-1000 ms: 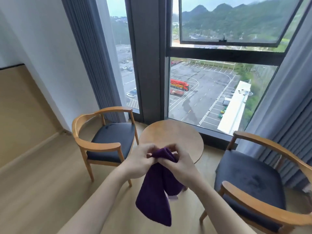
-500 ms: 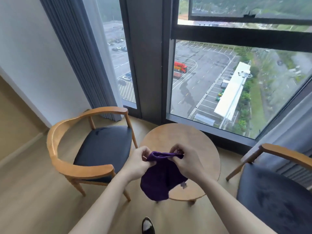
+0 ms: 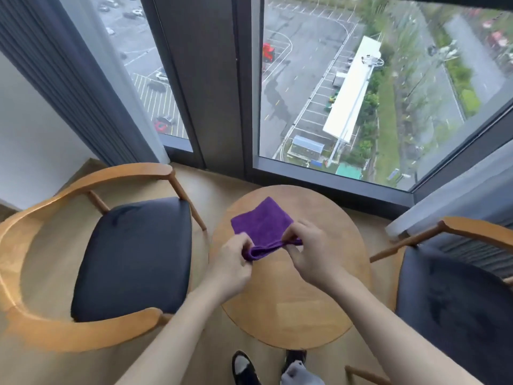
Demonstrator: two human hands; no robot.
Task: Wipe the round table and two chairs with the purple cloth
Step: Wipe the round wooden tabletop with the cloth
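Cloth [image 3: 262, 225] pinched between both hands over table [image 3: 291, 309]

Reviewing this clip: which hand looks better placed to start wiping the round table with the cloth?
Probably the right hand. Both hands pinch the purple cloth's near edge, but the right sits over the middle of the round table, while the left hand hovers at its left rim, nearer the left chair.
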